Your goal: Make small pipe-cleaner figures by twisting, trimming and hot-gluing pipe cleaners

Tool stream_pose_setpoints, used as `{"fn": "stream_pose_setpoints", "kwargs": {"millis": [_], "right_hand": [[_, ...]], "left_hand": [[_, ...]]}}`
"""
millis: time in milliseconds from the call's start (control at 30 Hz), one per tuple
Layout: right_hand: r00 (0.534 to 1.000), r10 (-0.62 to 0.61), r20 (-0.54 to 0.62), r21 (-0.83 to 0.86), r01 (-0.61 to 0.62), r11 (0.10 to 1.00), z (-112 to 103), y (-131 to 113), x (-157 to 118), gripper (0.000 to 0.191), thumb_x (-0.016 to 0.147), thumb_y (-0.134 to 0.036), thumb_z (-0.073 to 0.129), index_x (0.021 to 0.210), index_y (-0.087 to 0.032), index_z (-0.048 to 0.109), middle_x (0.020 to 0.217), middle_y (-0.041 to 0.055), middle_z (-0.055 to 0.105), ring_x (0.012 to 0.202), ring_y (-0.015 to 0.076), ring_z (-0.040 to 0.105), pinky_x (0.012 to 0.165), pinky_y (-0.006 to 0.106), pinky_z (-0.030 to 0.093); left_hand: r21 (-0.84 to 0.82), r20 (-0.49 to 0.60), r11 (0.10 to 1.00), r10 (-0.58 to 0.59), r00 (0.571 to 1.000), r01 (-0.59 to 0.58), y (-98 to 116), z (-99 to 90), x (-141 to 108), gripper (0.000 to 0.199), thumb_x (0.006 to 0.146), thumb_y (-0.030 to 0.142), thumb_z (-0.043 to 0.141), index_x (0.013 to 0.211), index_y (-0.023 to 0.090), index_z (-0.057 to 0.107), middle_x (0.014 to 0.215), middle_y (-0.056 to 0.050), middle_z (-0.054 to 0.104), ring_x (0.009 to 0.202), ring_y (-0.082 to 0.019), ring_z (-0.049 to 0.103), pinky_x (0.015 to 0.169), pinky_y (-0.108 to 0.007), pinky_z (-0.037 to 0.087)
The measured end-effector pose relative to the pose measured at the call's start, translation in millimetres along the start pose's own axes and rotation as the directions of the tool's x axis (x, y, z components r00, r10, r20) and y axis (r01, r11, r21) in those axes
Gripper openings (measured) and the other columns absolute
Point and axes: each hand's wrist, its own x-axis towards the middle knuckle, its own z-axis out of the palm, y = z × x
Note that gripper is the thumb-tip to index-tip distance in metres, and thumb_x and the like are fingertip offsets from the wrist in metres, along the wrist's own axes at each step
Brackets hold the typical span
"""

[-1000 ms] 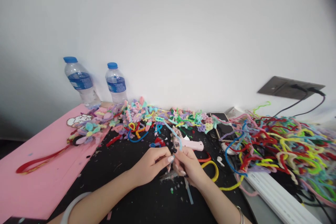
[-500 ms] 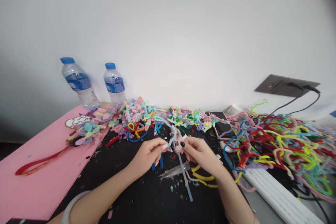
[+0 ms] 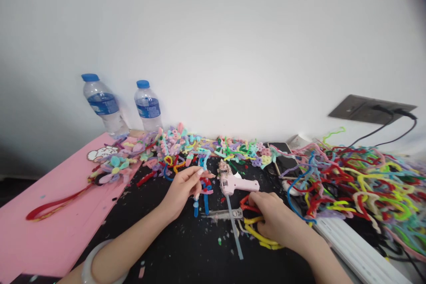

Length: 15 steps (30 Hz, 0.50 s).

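My left hand (image 3: 183, 191) pinches a light blue pipe cleaner (image 3: 204, 158), which sticks up from the fingertips. Just below that hand lie blue pipe cleaner pieces (image 3: 206, 204) and a small red and pink bit. My right hand (image 3: 278, 217) is closed round the red handle of a pair of scissors (image 3: 229, 214), whose blades lie on the black tabletop and point left. Between the hands rests a pale pink glue gun (image 3: 239, 183), with a long clear glue stick (image 3: 235, 235) crossing over the scissors. Yellow pipe cleaners (image 3: 258, 230) lie under my right hand.
A big tangle of coloured pipe cleaners (image 3: 359, 182) covers the right side, beside a white power strip (image 3: 356, 248) and a phone (image 3: 284, 159). Small fuzzy flowers (image 3: 173, 142) line the wall. Two water bottles (image 3: 148, 106) and a pink sheet (image 3: 56, 199) are at left.
My right hand has left the glue gun and moved right and down onto the scissors' handle. My left hand has drawn a little left with the light blue pipe cleaner.
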Motion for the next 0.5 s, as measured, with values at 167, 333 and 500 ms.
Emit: {"fn": "stream_pose_setpoints", "kwargs": {"millis": [167, 333, 500], "right_hand": [[0.999, -0.036, 0.017, -0.027, 0.036, 0.999, -34, -2, -6, 0.036, 0.057, -0.006, 0.046, 0.085, -0.020, 0.062, 0.085, 0.0044, 0.064, 0.078, 0.0191, 0.059, 0.070, 0.027, 0.040], [0.999, 0.023, -0.041, -0.189, -0.031, 0.982, -62, 9, -21, 0.033, 0.056, -0.005, 0.050, 0.078, -0.025, 0.065, 0.078, 0.0030, 0.065, 0.074, 0.0223, 0.062, 0.068, 0.032, 0.042], [0.982, 0.082, -0.171, -0.250, -0.124, 0.960, -82, 33, -49, 0.025, 0.060, -0.010, 0.057, 0.076, -0.028, 0.065, 0.074, 0.0041, 0.068, 0.065, 0.0238, 0.063, 0.058, 0.034, 0.042]], "left_hand": [[-0.009, -0.045, 0.999, 0.036, 0.998, -0.037, 0, -2.3, 3, 0.023, 0.084, 0.037, 0.053, 0.085, 0.014, 0.061, 0.090, -0.007, 0.068, 0.038, 0.000, 0.038, 0.041, -0.018, 0.028], [-0.018, -0.076, 0.999, 0.032, 0.997, -0.034, -1, -4.6, 4, 0.024, 0.083, 0.037, 0.055, 0.088, 0.015, 0.060, 0.090, -0.007, 0.068, 0.037, 0.000, 0.038, 0.042, -0.018, 0.029], [-0.029, -0.108, 0.999, 0.035, 0.994, -0.039, -1, -5.4, 5, 0.025, 0.082, 0.037, 0.055, 0.096, 0.016, 0.059, 0.088, -0.006, 0.068, 0.036, -0.001, 0.038, 0.041, -0.019, 0.028]]}}
